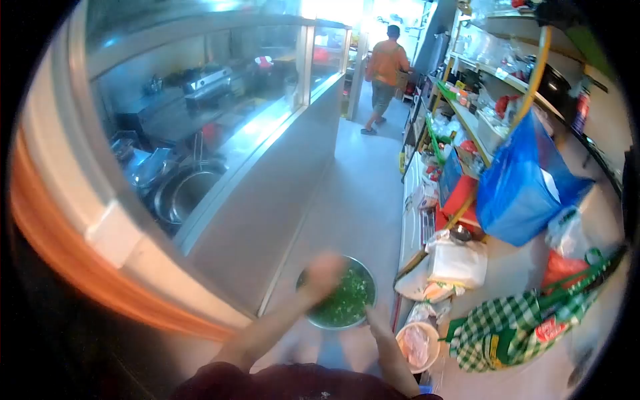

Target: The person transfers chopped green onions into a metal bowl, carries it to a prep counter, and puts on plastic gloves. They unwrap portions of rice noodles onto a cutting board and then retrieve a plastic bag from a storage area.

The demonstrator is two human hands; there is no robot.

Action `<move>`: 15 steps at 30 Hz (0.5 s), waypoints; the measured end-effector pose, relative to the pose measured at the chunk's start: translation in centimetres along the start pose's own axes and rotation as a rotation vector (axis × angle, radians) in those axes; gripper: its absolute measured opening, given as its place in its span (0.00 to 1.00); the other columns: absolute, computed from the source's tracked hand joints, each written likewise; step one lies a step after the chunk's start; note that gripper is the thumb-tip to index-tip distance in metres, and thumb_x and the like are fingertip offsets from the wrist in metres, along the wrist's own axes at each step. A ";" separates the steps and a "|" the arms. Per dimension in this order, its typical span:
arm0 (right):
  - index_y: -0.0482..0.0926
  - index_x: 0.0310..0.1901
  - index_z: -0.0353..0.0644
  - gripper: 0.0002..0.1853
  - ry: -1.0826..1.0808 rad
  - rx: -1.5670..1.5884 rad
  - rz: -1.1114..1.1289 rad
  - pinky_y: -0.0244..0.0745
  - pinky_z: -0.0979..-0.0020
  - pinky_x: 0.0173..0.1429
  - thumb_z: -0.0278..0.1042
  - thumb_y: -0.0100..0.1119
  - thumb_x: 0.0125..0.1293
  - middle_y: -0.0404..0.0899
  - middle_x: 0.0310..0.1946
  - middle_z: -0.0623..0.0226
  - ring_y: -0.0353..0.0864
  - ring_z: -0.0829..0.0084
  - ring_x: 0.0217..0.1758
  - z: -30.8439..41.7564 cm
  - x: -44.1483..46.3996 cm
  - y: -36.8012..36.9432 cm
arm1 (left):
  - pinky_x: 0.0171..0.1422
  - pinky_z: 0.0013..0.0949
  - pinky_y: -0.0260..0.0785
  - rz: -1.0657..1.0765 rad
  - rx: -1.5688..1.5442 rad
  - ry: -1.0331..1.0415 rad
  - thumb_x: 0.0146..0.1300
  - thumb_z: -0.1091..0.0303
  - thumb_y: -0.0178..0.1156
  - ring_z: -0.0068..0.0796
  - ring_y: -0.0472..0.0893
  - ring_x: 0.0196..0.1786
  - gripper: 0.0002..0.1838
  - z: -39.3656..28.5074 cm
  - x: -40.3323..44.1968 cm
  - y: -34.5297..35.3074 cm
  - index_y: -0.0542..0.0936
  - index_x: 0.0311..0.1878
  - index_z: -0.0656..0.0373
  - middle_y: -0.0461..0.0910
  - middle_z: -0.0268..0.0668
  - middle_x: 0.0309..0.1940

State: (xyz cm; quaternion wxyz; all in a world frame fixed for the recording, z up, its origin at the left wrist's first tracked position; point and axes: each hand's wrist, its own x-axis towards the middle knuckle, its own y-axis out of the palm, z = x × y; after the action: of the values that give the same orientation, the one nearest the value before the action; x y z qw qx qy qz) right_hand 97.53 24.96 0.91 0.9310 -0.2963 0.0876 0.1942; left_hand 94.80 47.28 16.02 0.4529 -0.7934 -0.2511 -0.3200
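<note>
Below me is a round metal bowl [338,327] filled with a chopped green mixture [351,291] with pale bits in it. Smeared by motion, my left hand [325,275] is over the bowl's upper left part, and its fingers cannot be made out. At the lower right rim, my right hand [375,317] grips the bowl's edge; part of its fingers is hidden. Just right of that hand stands a pale round tub [435,357] holding pinkish raw meat [416,345].
A glazed partition [287,193] runs along the left, with a large metal pot [190,191] behind it. Crowded shelves [467,120] line the right, beside a blue bag [517,190] and a green checked apron [497,330]. A person [387,67] is in the far passage.
</note>
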 end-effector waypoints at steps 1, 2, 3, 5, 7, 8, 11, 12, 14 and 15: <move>0.76 0.38 0.34 0.12 -0.010 0.002 0.047 0.73 0.68 0.26 0.33 0.49 0.56 0.77 0.27 0.60 0.76 0.68 0.23 -2.1 1.7 -0.4 | 0.44 0.43 0.65 0.441 -0.084 0.051 0.58 0.59 0.54 0.39 0.73 0.42 0.12 0.0 -0.4 5.2 0.78 0.39 0.56 0.73 0.41 0.34; 0.74 0.41 0.34 0.14 -0.020 0.005 0.095 0.73 0.68 0.25 0.33 0.48 0.57 0.77 0.29 0.58 0.77 0.68 0.23 -2.8 2.8 -1.0 | 0.47 0.42 0.65 0.408 -0.141 0.014 0.58 0.60 0.55 0.40 0.73 0.44 0.12 -0.9 -1.9 7.6 0.78 0.41 0.56 0.73 0.41 0.37; 0.72 0.47 0.31 0.18 -0.059 0.350 0.077 0.71 0.68 0.22 0.32 0.47 0.57 0.77 0.32 0.54 0.77 0.68 0.24 -1.5 5.8 -0.9 | 0.50 0.42 0.65 0.352 -0.157 0.025 0.59 0.60 0.55 0.41 0.73 0.46 0.13 0.0 -0.9 9.2 0.78 0.43 0.56 0.74 0.41 0.39; 0.70 0.50 0.40 0.19 0.079 0.577 0.048 0.74 0.70 0.25 0.32 0.55 0.54 0.75 0.39 0.63 0.77 0.69 0.28 2.5 8.4 -1.9 | 0.55 0.39 0.65 0.375 -0.171 -0.142 0.61 0.60 0.54 0.43 0.73 0.50 0.15 3.2 3.9 7.5 0.77 0.47 0.57 0.74 0.43 0.46; 0.71 0.49 0.40 0.20 0.184 0.578 0.053 0.74 0.70 0.23 0.31 0.57 0.53 0.76 0.38 0.62 0.77 0.68 0.28 3.6 11.8 -3.1 | 0.53 0.39 0.67 0.178 -0.416 -0.398 0.62 0.59 0.53 0.44 0.75 0.48 0.15 4.6 8.2 3.7 0.77 0.47 0.57 0.75 0.45 0.45; 0.71 0.49 0.40 0.20 0.224 0.556 0.081 0.73 0.70 0.22 0.31 0.58 0.52 0.76 0.37 0.61 0.77 0.68 0.28 3.6 11.3 -3.7 | 0.54 0.40 0.66 0.237 -0.467 -0.514 0.63 0.59 0.52 0.44 0.74 0.49 0.15 3.9 7.9 0.6 0.77 0.47 0.57 0.75 0.45 0.46; 0.72 0.48 0.39 0.19 0.200 0.319 0.119 0.75 0.69 0.25 0.32 0.57 0.54 0.77 0.37 0.62 0.77 0.68 0.31 -5.2 21.2 -3.5 | 0.54 0.40 0.66 0.348 -0.457 -0.817 0.63 0.57 0.50 0.43 0.75 0.50 0.16 3.1 4.4 -3.7 0.77 0.48 0.56 0.76 0.46 0.47; 0.72 0.48 0.38 0.18 0.251 0.497 0.219 0.75 0.69 0.27 0.32 0.57 0.54 0.77 0.38 0.63 0.78 0.69 0.33 -4.2 22.1 -3.3 | 0.53 0.40 0.67 0.406 -0.307 -0.860 0.64 0.57 0.49 0.41 0.76 0.49 0.17 2.8 1.8 -5.5 0.77 0.49 0.57 0.76 0.45 0.47; 0.72 0.48 0.38 0.18 0.277 0.703 0.317 0.76 0.66 0.32 0.31 0.57 0.54 0.76 0.40 0.62 0.78 0.67 0.37 -2.2 22.7 -2.6 | 0.55 0.40 0.66 0.447 0.004 -0.878 0.65 0.55 0.49 0.38 0.75 0.51 0.19 4.0 -9.5 -6.8 0.75 0.52 0.56 0.75 0.43 0.49; 0.71 0.49 0.39 0.19 0.222 0.747 0.305 0.76 0.64 0.36 0.30 0.57 0.53 0.75 0.41 0.60 0.78 0.66 0.39 -1.0 22.4 -1.8 | 0.52 0.40 0.68 0.484 0.144 -1.037 0.64 0.55 0.49 0.38 0.76 0.49 0.17 2.9 -14.6 -9.7 0.76 0.49 0.56 0.76 0.43 0.47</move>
State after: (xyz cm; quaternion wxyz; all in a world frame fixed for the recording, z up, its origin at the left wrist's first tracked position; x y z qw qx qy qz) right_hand 118.61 29.94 -5.18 0.9200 0.0588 0.2946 0.2517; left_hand 79.20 52.71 9.60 0.3837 -0.8487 -0.2728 0.2411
